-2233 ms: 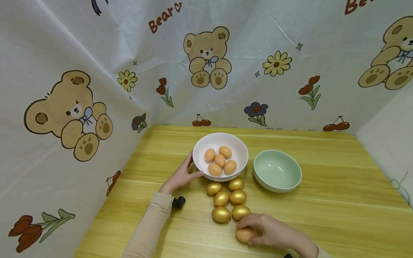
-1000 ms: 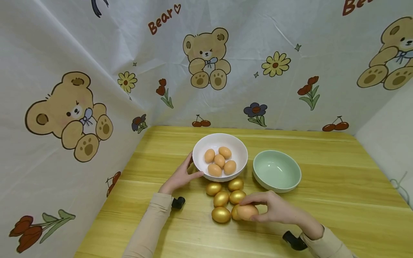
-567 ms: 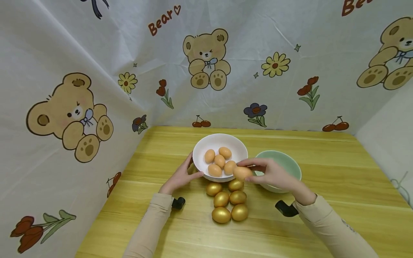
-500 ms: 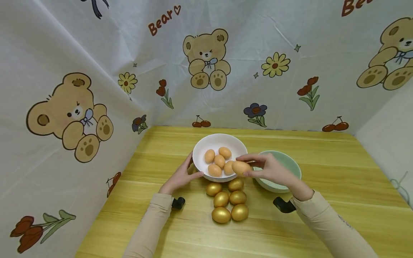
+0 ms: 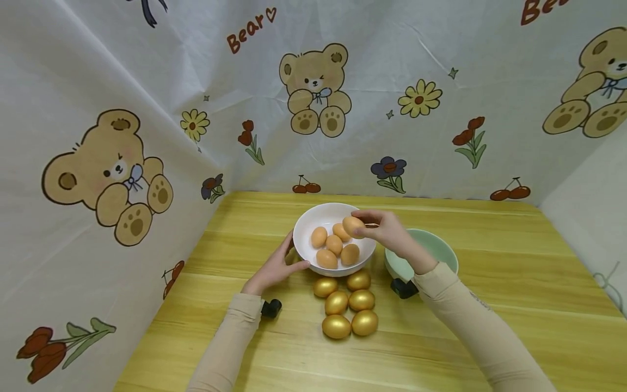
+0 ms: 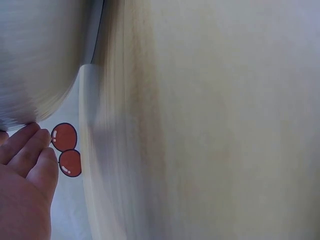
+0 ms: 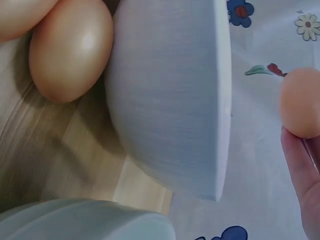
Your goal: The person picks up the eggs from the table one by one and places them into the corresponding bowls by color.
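My right hand pinches a brown egg between thumb and fingertips, over the right side of a white bowl. Several brown eggs lie in that bowl; the held one overlaps an egg there. In the right wrist view the held egg is beyond the bowl's rim. My left hand rests against the bowl's left side, thumb at the front rim. The left wrist view shows its fairly straight fingers touching the bowl's outer wall.
Several golden eggs lie in two columns on the wooden table, just in front of the white bowl. A pale green bowl stands to the right, partly behind my right forearm. A bear-print cloth hangs behind the table.
My right hand has taken the brown egg from the table's front, past the golden eggs, up and away to above the white bowl. The left hand has kept its place.
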`<act>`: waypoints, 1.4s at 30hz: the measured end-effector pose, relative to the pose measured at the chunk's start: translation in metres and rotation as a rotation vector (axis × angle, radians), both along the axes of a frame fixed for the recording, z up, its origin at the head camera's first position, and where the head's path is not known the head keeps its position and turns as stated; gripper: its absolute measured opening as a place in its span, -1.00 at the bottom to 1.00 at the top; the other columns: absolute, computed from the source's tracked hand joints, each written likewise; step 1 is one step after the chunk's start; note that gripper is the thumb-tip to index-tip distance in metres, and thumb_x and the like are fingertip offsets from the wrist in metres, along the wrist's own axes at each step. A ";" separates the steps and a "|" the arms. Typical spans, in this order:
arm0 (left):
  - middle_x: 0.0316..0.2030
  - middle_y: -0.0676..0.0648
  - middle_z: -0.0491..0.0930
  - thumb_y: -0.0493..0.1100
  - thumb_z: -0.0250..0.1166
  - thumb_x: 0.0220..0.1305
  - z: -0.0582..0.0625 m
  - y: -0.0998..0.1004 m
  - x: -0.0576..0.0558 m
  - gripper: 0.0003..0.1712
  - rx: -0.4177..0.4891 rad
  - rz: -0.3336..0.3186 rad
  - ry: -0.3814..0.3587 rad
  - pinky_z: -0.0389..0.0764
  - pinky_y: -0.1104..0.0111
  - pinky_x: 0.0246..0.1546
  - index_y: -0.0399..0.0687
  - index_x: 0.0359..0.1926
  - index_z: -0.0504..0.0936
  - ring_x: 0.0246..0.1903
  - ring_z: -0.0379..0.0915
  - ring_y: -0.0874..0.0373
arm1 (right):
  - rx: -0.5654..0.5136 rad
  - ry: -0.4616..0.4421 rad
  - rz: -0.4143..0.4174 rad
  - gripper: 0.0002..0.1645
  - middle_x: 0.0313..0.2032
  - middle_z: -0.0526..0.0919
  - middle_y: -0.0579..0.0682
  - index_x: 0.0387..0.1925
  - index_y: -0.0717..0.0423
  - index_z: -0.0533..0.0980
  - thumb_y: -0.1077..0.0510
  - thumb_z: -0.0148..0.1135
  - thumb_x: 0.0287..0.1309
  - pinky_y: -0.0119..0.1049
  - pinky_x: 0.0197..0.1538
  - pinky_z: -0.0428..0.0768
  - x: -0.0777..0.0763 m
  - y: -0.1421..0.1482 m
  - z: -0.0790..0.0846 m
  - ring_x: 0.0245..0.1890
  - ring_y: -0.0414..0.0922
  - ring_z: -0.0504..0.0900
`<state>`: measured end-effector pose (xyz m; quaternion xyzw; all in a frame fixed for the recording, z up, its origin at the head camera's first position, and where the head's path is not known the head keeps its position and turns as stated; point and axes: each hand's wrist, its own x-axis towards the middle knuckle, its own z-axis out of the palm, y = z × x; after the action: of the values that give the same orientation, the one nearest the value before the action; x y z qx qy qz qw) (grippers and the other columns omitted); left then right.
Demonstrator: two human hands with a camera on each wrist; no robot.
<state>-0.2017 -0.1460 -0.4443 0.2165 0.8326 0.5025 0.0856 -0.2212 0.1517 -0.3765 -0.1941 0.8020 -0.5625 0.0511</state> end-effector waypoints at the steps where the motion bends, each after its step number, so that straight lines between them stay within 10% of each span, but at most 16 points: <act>1: 0.40 -0.17 -0.09 -0.05 0.33 0.17 -0.001 0.000 -0.001 0.07 0.004 0.002 0.002 0.05 0.04 0.26 -0.09 0.45 -0.21 0.33 -0.10 -0.07 | 0.018 0.002 -0.006 -0.47 0.03 0.54 0.14 0.08 0.25 0.49 0.15 0.34 0.06 -0.20 -0.02 0.53 -0.003 -0.002 -0.001 0.01 0.04 0.51; 13: 0.39 0.11 -0.08 0.08 0.36 0.10 -0.036 -0.005 -0.018 0.10 0.002 0.042 0.014 0.06 0.09 0.26 0.24 0.46 -0.20 0.33 -0.09 0.08 | 0.197 -0.013 -0.031 -0.49 -0.03 0.57 0.20 0.07 0.34 0.47 0.21 0.31 0.07 -0.12 0.02 0.48 -0.028 -0.021 -0.020 -0.01 0.06 0.51; 36: 0.39 0.12 -0.08 0.10 0.36 0.08 -0.033 -0.005 -0.016 0.10 -0.002 0.044 0.011 0.06 0.07 0.26 0.26 0.45 -0.19 0.33 -0.06 0.05 | 0.280 -0.114 -0.076 -0.53 -0.06 0.58 0.18 0.00 0.34 0.52 0.28 0.34 0.00 -0.17 -0.02 0.51 -0.041 -0.030 -0.037 -0.08 0.05 0.53; 42: 0.40 -0.06 -0.08 -0.04 0.36 0.13 -0.017 -0.002 -0.008 0.08 0.031 0.021 0.015 0.04 0.00 0.25 0.05 0.46 -0.19 0.33 -0.08 -0.06 | 0.293 -0.113 -0.063 -0.54 -0.06 0.57 0.21 -0.02 0.38 0.51 0.30 0.31 -0.01 -0.15 -0.01 0.50 -0.040 -0.030 -0.035 -0.07 0.07 0.52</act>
<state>-0.2094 -0.1478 -0.4609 0.2129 0.8276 0.5146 0.0706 -0.2616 0.1221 -0.4120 -0.1271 0.8771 -0.4509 0.1063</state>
